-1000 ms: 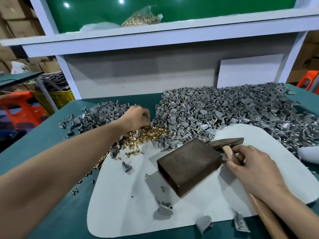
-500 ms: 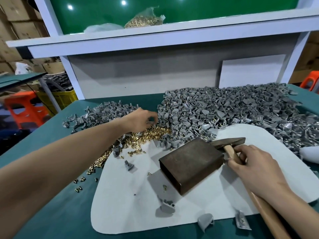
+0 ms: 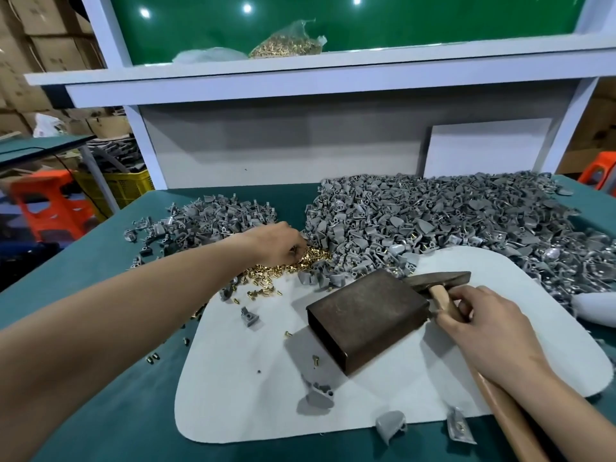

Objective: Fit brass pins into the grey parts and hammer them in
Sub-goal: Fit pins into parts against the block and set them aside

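My left grip [image 3: 278,243] reaches out over the tabletop [image 3: 100,378] and comes down on the far edge of the brass pins [image 3: 283,270], which lie heaped at the far left corner of the white mat [image 3: 266,378]. The fingers curl down into the heap. From here I cannot tell whether they have a pin between them. The pins lie directly under and just nearer me than that grip, between the smaller heap of grey parts [image 3: 206,218] on the left and the large heap of grey parts [image 3: 433,221] that spreads away to the right.

My right grip [image 3: 493,331] is clamped round the wooden handle of the hammer [image 3: 443,279], close up under the head. The head lies by the far right corner of the dark metal block [image 3: 363,315], which sits in the middle of the mat. A single grey part [image 3: 250,316] rests on the mat left of the block, well short of my left grip, and another grey part [image 3: 320,395] lies just in front of the block.
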Demonstrator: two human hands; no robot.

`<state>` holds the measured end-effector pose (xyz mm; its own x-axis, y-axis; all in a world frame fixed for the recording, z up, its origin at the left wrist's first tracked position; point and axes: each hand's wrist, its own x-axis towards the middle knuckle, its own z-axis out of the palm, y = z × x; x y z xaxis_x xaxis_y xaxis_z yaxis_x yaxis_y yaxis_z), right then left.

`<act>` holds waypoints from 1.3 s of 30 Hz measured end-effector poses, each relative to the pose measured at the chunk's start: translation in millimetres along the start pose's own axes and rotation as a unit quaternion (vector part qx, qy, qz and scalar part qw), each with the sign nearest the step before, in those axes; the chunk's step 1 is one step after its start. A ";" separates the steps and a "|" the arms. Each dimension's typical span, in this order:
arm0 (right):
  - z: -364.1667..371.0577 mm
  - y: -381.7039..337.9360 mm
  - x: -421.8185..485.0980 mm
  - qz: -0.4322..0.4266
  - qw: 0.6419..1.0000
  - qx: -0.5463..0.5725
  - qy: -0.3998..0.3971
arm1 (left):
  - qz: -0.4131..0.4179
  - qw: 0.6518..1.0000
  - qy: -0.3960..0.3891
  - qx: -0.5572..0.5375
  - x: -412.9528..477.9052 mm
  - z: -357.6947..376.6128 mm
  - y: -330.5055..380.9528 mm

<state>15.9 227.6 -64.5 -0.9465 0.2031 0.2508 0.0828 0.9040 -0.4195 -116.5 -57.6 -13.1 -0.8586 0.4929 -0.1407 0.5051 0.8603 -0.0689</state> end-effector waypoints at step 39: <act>-12.4 -46.2 -40.7 -0.118 0.863 0.475 0.126 | 0.039 0.812 0.192 -0.550 -79.9 13.9 118.7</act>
<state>54.4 182.2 -44.5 -0.7939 0.2389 0.5591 -0.5101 0.2387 -0.8263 13.2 3.3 -23.8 -0.8983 0.3741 0.2306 0.3571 0.3156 0.8791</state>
